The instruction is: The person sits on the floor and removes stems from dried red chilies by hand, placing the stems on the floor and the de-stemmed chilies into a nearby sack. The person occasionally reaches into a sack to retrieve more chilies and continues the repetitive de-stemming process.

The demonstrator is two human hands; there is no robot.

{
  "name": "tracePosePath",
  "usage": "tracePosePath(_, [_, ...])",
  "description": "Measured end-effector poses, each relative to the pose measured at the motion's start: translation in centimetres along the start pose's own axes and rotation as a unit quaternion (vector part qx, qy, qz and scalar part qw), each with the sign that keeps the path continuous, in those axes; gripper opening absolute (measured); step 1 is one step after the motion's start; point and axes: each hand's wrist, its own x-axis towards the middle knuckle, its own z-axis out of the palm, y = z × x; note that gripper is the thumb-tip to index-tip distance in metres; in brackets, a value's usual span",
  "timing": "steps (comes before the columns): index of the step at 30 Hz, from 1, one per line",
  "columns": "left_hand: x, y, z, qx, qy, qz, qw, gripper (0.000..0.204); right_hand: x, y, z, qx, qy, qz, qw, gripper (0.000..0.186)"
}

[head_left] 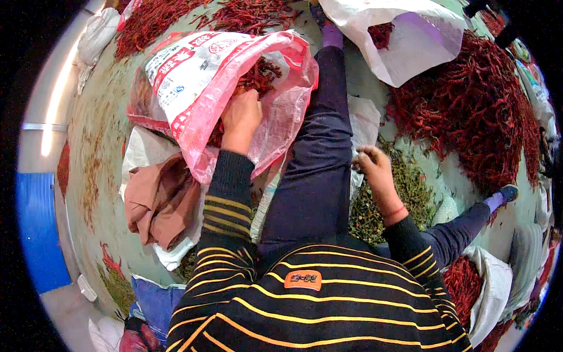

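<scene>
My left hand point(241, 117) reaches into the mouth of an open pink-and-white woven sack point(193, 76) holding dried red peppers point(261, 75); its fingers are bent, and what they grip is hidden among the contents. Beside my right thigh my right hand point(370, 167) hangs with curled fingers, over a heap of greenish stalks and scraps point(381, 217) near a white sack piece point(363, 117); anything in its fingers is too small to name. My outstretched legs point(311, 146) lie between and beside these things.
A large red pepper pile point(463, 111) lies right, under a white sack point(399, 53) at its upper end; more peppers point(152, 23) lie at top left. Brown cloth point(158, 199) is beside my left arm, a blue bag point(155, 299) below it, and a pepper-filled sack point(481, 293) at lower right.
</scene>
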Motion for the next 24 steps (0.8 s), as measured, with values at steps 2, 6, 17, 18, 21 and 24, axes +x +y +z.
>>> tracePosePath(2, [-3.1, 2.8, -1.5, -0.169, -0.044, 0.030, 0.984, 0.020, -2.6, 2.5, -1.5, 0.019, 0.018, 0.021, 0.999, 0.018])
tracePosePath(6, [-9.2, 3.5, -0.7, -0.083, -0.390, 0.105, 0.911, 0.016, -6.8, 6.1, -2.8, -0.001, 0.034, 0.088, 0.996, 0.018])
tracePosePath(17, [-12.5, -5.1, 14.3, -0.091, -0.069, -0.124, 0.986, 0.035, -8.3, 7.8, -5.1, -0.002, 0.062, 0.046, 0.997, 0.017])
tracePosePath(18, [-12.2, -5.5, 15.5, -0.093, -0.064, -0.122, 0.986, 0.035, -8.2, 8.7, -5.2, -0.039, 0.064, 0.028, 0.997, 0.018])
tracePosePath(21, [-11.0, -6.5, 19.1, -0.087, -0.046, -0.101, 0.990, 0.037, -8.9, 10.2, -5.8, -0.090, 0.074, 0.027, 0.993, 0.018])
tracePosePath(24, [-8.3, -5.9, 18.7, -0.203, 0.028, -0.080, 0.976, 0.040, -8.9, 10.1, -5.2, -0.025, 0.056, 0.082, 0.995, 0.018])
